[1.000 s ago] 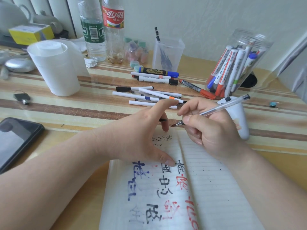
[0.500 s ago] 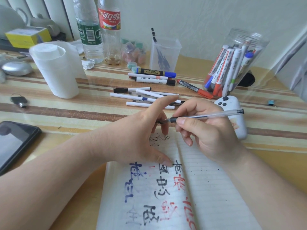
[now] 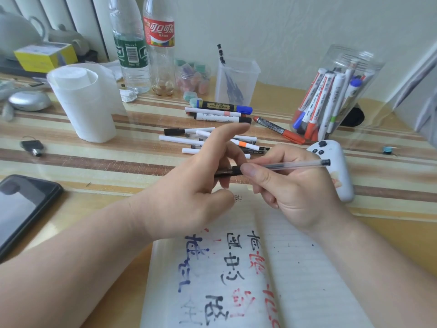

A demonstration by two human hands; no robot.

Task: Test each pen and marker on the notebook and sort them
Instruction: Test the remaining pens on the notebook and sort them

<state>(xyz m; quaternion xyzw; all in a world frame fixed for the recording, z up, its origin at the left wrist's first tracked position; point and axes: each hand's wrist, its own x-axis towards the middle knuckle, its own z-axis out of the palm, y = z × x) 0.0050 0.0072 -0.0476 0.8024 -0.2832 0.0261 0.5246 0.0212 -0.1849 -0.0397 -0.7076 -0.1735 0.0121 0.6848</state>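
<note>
Head view: striped table (image 3: 118, 162) seen; notebook (image 3: 295, 268) laid open at 6 o'clock, pages marked with blue, black, red test strokes. At 2 o'clock, marker jar (image 3: 331, 95) judged sorted; at 12 o'clock, loose pens (image 3: 189, 138) judged left to test. At centre, right grip (image 3: 295, 192) closed round clear pen (image 3: 295, 165); left grip (image 3: 189, 185) pinched on its dark cap (image 3: 227, 172). Task judged roughly midway.

The pen (image 3: 283, 165) loses its dark left end inside the left hand (image 3: 189, 185), so its tip is unseen. That hand also covers part of the loose pens (image 3: 184, 139) beyond. The notebook (image 3: 295, 268) runs off the near edge, the phone (image 3: 21, 209) off the left. The print on the markers (image 3: 316, 98) at far right is too small to read.
</note>
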